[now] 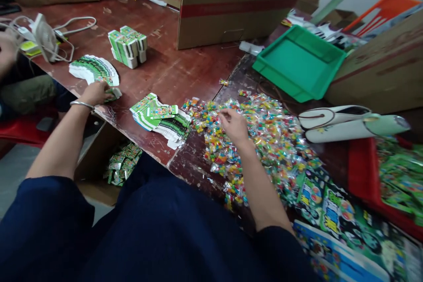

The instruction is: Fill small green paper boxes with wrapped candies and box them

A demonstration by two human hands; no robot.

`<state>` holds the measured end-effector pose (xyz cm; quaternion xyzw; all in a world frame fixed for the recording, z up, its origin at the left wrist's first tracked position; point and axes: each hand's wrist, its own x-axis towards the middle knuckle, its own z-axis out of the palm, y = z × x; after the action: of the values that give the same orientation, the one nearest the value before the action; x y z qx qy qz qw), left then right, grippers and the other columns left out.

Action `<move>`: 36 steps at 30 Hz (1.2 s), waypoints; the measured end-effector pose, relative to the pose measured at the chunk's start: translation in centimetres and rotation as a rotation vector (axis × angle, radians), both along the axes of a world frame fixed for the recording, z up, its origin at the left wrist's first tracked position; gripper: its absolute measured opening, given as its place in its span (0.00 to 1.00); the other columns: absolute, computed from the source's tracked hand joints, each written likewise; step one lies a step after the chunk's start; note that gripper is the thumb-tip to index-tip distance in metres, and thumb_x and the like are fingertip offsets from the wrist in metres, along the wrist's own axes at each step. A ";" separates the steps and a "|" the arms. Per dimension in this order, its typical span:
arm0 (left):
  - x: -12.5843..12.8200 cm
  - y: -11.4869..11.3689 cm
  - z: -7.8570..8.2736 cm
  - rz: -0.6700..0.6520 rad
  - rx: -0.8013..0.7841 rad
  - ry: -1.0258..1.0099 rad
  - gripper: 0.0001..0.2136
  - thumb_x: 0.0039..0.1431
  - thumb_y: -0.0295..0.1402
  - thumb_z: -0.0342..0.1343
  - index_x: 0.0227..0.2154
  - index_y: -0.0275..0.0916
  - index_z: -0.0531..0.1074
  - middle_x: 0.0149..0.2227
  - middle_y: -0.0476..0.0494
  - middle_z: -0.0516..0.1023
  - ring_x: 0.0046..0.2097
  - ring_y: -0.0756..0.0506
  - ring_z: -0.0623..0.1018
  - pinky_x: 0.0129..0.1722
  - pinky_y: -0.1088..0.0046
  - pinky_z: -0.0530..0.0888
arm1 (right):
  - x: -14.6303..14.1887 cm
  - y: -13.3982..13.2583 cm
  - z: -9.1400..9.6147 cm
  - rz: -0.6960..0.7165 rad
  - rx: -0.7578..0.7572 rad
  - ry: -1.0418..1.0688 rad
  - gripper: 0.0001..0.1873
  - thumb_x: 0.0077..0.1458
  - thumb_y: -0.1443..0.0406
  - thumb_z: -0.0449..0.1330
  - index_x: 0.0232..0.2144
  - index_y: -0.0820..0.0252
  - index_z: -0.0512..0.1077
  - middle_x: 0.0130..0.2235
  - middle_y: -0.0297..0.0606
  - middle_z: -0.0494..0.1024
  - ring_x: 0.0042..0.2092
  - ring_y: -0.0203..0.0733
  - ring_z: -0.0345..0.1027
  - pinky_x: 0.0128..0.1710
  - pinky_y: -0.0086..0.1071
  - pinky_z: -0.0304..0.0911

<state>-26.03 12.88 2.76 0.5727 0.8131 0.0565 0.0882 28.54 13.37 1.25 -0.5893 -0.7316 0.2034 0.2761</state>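
Note:
My left hand is closed on a small green carton near the table's front edge. Just behind it lies a fanned stack of flat green-and-white cartons. A second fanned stack rests between my hands, with one loose carton across its top. My right hand is over the left part of a wide heap of clear packets of colourful candy. Its thumb and fingers are bent together among the packets; whatever is between them is too small to make out.
Several filled cartons stand upright farther back. Behind the candy are a large cardboard box and a green tray. A white pouch and a red bin are at right. Below the edge, an open box holds green packs. Another person's hand shows far left.

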 end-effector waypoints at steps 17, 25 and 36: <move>24.9 -11.2 -1.1 -0.209 0.077 -1.473 0.22 0.61 0.48 0.67 0.50 0.40 0.70 0.33 0.49 0.78 0.32 0.48 0.78 0.30 0.74 0.76 | 0.2 6.4 -1.3 0.017 -0.002 -0.106 0.09 0.54 0.68 0.63 0.38 0.57 0.81 0.40 0.41 0.86 0.44 0.50 0.78 0.48 0.40 0.69; 28.1 -11.3 -3.1 -0.261 0.062 -1.425 0.21 0.59 0.43 0.69 0.49 0.37 0.72 0.44 0.40 0.81 0.43 0.42 0.81 0.39 0.67 0.81 | -2.0 6.5 -1.4 0.146 -0.016 -0.167 0.05 0.54 0.70 0.63 0.32 0.56 0.79 0.42 0.41 0.86 0.49 0.51 0.77 0.56 0.44 0.68; 28.7 -11.3 -3.6 -0.409 0.252 -0.839 0.14 0.65 0.33 0.63 0.53 0.40 0.79 0.47 0.39 0.87 0.42 0.39 0.85 0.45 0.63 0.78 | -3.0 -4.2 7.6 0.414 0.014 0.033 0.05 0.65 0.64 0.61 0.37 0.53 0.78 0.38 0.35 0.84 0.39 0.43 0.77 0.43 0.38 0.70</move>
<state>2.66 1.55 -0.82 0.6550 0.5647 0.3623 0.3477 25.56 9.16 8.88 -0.4209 -0.8340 0.2601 0.2443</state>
